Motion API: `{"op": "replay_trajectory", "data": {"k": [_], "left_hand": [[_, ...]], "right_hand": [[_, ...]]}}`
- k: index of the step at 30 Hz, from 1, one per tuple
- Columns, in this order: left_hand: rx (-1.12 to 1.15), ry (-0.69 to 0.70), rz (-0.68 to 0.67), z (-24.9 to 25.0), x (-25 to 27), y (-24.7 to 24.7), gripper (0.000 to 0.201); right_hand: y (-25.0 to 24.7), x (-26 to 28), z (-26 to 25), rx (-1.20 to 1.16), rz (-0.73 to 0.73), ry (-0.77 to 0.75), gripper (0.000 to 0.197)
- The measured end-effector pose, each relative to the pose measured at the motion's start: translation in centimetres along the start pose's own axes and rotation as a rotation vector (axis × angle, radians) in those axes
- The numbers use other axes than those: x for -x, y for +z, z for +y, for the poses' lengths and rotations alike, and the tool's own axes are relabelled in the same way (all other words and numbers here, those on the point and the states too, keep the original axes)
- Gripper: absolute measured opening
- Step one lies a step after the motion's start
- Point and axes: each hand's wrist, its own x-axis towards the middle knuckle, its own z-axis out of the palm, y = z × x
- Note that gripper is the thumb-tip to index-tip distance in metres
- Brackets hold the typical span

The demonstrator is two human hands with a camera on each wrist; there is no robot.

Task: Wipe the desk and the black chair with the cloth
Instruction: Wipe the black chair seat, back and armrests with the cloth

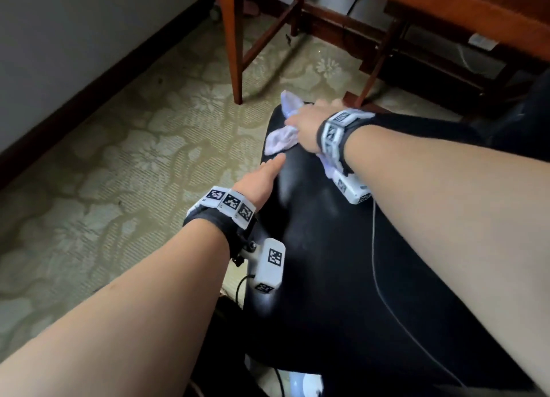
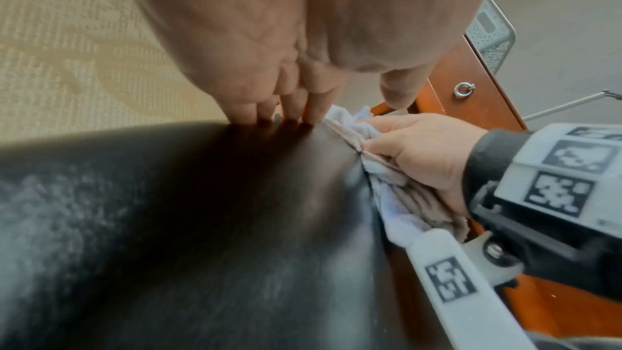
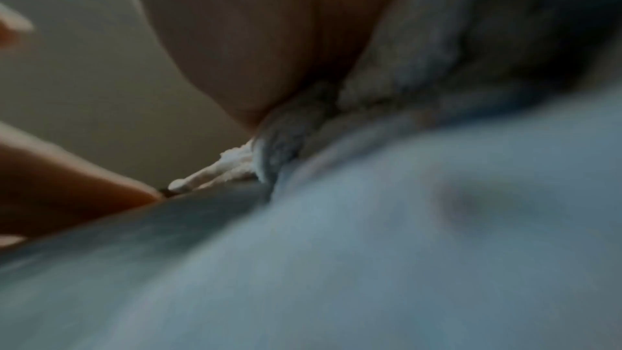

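The black chair (image 1: 327, 247) fills the lower middle of the head view, its glossy surface (image 2: 202, 222) streaked with pale smears. My right hand (image 1: 303, 125) grips a bunched pale lilac cloth (image 1: 279, 142) and presses it onto the chair's far edge. The left wrist view shows the right hand's (image 2: 414, 148) fingers curled into the cloth (image 2: 400, 204). My left hand (image 1: 263, 174) rests beside it with straight fingers (image 2: 286, 113) touching the chair's edge, holding nothing. The right wrist view is blurred and filled by the cloth (image 3: 403, 222).
The wooden desk (image 1: 446, 6) stands beyond the chair at the upper right, one of its legs (image 1: 235, 39) on the patterned beige carpet (image 1: 119, 158). A wall with a dark baseboard (image 1: 89, 95) runs along the left. Cables lie under the desk.
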Motion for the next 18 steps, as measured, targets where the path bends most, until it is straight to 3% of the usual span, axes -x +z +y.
{"op": "replay_trajectory", "data": {"k": [2, 5, 8, 9, 10, 13, 15, 16, 17, 18], "left_hand": [[0.054, -0.018, 0.027, -0.1, 0.0, -0.6, 0.121], [0.029, -0.036, 0.066, 0.3, 1.2, -0.9, 0.116], [-0.135, -0.154, 0.091, 1.3, 5.8, 0.1, 0.075], [-0.225, -0.199, 0.075, 1.0, 7.2, 0.4, 0.056], [-0.318, -0.238, 0.032, 0.3, 8.5, 0.8, 0.052], [-0.503, -0.302, -0.108, -2.7, 12.2, 2.6, 0.062], [-0.497, -0.344, -0.088, -5.0, 12.6, 3.4, 0.095], [-0.486, -0.327, -0.055, -5.9, 12.5, 3.7, 0.115], [-0.478, -0.312, -0.026, -6.6, 12.2, 4.0, 0.122], [-0.479, -0.293, -0.012, -7.0, 11.9, 4.4, 0.115]], "right_hand": [[-0.5, 1.4, -1.3, 0.024, -0.078, -0.091, 0.042], [0.4, 4.2, -2.4, -0.021, -0.196, -0.081, 0.060], [3.5, 8.5, -0.3, -0.130, -0.166, 0.016, 0.092], [4.2, 10.7, 0.4, -0.181, -0.161, 0.057, 0.096], [5.2, 12.5, 1.4, -0.214, -0.174, 0.093, 0.097], [7.6, 18.2, 3.8, -0.419, -0.169, 0.333, 0.108], [9.4, 20.7, 5.1, -0.592, -0.114, 0.504, 0.103], [10.0, 21.9, 5.7, -0.621, -0.107, 0.544, 0.096], [10.4, 23.3, 6.3, -0.652, -0.100, 0.577, 0.078], [11.0, 24.8, 6.8, -0.668, -0.088, 0.604, 0.054]]}}
